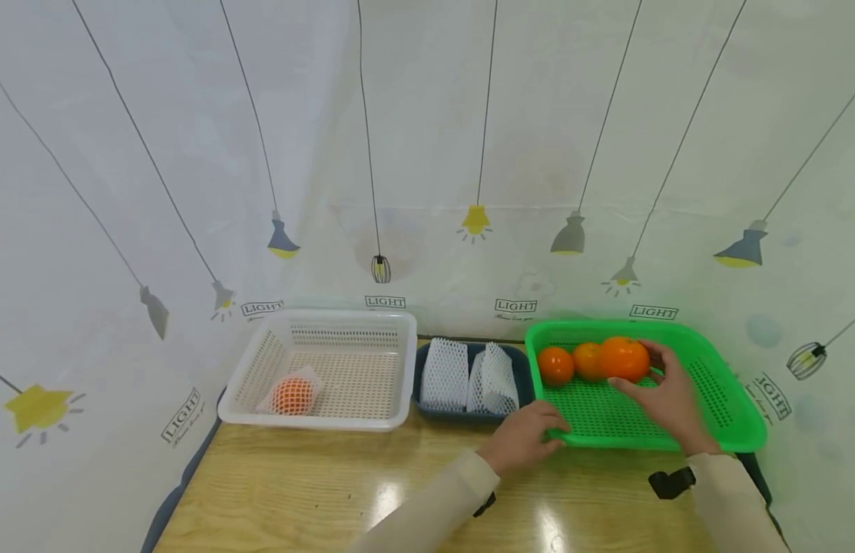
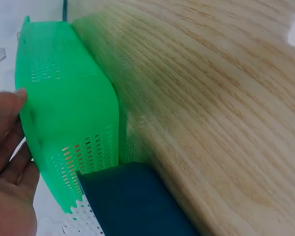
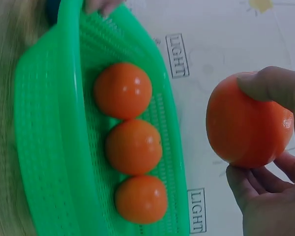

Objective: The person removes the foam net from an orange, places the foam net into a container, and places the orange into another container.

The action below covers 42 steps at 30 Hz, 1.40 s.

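Observation:
My right hand [image 1: 669, 401] holds an orange [image 3: 248, 123] between thumb and fingers, raised over the green basket [image 1: 727, 444]. Below it, three more oranges stand in a row inside that basket in the right wrist view, the nearest to the left hand being one glossy orange [image 3: 123, 91]. From the head, the held fruit covers part of the row. My left hand [image 1: 522, 439] pinches the basket's rim at its near left corner. The left wrist view shows the thumb [image 2: 20, 96] against the rim and the other fingers bent beside it.
A dark blue tray [image 1: 462, 417] with white foam net sleeves [image 1: 445, 375] stands left of the green basket. Farther left, a white basket [image 1: 408, 369] contains one orange in a net sleeve [image 1: 293, 395]. All stand on a wooden table [image 1: 316, 491] against a lamp-patterned sheet [image 1: 427, 153].

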### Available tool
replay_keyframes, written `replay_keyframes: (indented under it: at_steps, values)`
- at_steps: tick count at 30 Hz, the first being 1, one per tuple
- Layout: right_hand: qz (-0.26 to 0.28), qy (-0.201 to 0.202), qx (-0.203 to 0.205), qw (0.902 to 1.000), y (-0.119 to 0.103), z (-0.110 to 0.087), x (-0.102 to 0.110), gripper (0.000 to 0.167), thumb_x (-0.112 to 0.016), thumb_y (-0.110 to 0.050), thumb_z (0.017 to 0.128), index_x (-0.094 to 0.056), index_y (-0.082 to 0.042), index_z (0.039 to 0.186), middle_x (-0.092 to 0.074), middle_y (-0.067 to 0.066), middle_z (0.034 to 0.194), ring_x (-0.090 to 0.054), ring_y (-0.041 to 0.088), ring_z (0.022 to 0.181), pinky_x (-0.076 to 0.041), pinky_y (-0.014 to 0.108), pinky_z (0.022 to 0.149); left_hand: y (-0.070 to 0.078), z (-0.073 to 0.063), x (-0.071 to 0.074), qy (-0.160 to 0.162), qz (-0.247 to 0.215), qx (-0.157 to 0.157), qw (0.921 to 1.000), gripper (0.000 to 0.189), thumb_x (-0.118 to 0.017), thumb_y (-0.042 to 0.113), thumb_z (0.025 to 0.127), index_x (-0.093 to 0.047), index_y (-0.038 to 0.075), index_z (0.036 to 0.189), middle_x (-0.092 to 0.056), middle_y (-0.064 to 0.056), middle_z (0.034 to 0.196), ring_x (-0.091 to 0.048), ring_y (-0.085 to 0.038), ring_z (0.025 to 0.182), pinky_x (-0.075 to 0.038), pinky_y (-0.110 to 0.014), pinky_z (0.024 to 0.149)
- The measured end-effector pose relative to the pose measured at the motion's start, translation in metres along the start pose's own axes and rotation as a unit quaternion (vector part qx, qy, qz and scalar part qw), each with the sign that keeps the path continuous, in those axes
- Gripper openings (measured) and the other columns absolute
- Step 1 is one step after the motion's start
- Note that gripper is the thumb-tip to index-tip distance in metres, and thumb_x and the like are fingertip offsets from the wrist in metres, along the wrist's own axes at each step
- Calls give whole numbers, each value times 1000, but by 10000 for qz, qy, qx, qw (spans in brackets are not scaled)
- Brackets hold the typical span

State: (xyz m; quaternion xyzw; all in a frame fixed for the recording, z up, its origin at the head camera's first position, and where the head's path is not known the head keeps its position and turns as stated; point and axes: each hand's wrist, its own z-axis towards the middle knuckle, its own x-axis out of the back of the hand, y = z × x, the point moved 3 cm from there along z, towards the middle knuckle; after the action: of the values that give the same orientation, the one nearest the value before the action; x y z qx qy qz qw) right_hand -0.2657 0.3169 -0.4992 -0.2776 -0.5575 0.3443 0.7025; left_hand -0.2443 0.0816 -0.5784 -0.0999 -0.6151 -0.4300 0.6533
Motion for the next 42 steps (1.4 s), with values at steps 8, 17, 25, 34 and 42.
replay_keyframes:
  at_steps: [8, 17, 25, 34, 42]
  values:
    - [-227, -363, -794, 9959, 31, 18, 18, 102, -75, -48, 92, -17, -2, 162, -31, 33, 158, -40, 55, 136, -49, 62, 98, 3, 1, 0, 372, 352, -267, 9983, 21, -73, 24, 96, -77, 26, 117, -73, 13, 116, -64, -3, 115, -45, -14, 107]
    - [-404, -18, -1027, 9939, 67, 45, 42, 98, -71, -44, 95, -15, 3, 160, -30, 36, 157, -41, 53, 132, -48, 33, 86, 3, 7, -2, 815, 288, -245, 9960, 18, -78, 15, 90, -80, 25, 105, -77, 14, 103, -68, -2, 103, -47, -17, 106]
    - [-590, -137, -1888, 9801, 108, 58, 52, 104, -65, -51, 96, -7, 7, 160, -19, 41, 160, -34, 60, 136, -44, 70, 97, 3, 8, -4, 870, 217, -121, 9959, 19, -81, 14, 87, -81, 26, 103, -77, 16, 102, -68, -1, 102, -47, -15, 105]
    - [-685, -284, -2310, 9701, 141, 65, 46, 109, -71, -46, 92, -6, 11, 159, -23, 45, 155, -35, 61, 135, -43, 71, 102, 4, 7, -4, 871, 122, -47, 9961, 21, -81, 13, 86, -81, 27, 102, -77, 16, 100, -68, 0, 102, -46, -17, 108]
    - [-816, -152, -2651, 9606, 166, 71, 36, 105, -74, -34, 88, -11, 17, 155, -24, 47, 152, -34, 62, 134, -41, 70, 106, 5, 7, -1, 853, 89, -21, 9963, 19, -81, 15, 87, -81, 26, 102, -77, 16, 101, -68, 0, 103, -46, -17, 109]
